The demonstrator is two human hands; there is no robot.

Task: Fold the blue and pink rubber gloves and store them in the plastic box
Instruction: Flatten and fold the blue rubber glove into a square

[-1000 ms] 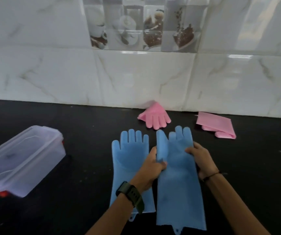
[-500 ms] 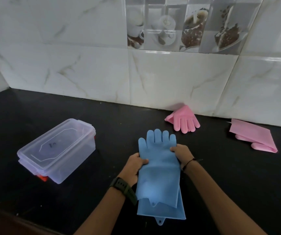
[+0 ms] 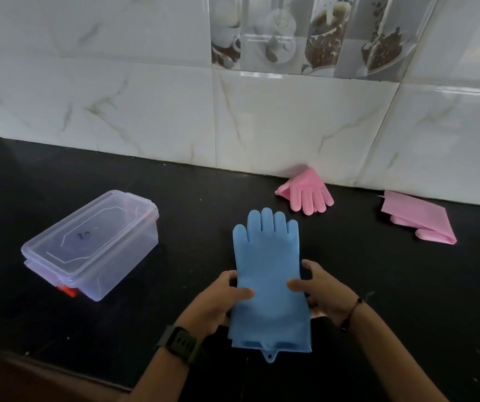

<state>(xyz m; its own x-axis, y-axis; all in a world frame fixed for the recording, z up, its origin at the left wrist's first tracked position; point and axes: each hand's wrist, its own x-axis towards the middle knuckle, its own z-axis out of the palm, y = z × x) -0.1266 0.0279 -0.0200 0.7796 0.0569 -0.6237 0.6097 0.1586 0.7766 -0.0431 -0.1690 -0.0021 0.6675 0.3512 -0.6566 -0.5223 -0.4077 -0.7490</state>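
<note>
Two blue rubber gloves (image 3: 267, 256) lie stacked one on the other, fingers pointing away from me, on the black counter (image 3: 175, 198). My left hand (image 3: 218, 300) grips the stack's left edge near the middle, thumb on top. My right hand (image 3: 323, 291) holds the right edge the same way. One pink glove (image 3: 308, 192) lies folded against the wall. A second pink glove (image 3: 418, 219) lies folded flat further right. The clear plastic box (image 3: 88, 245) stands at the left with its lid on.
A white marble-tiled wall (image 3: 262, 126) closes the counter at the back and at the far left corner. The counter's brown front edge (image 3: 15, 372) runs along the lower left. The box has orange clips (image 3: 66, 290) at its near end.
The two blue gloves, side by side a second ago, now lie stacked. Both hands have slid from the fingers' end down to the middle of the stack.
</note>
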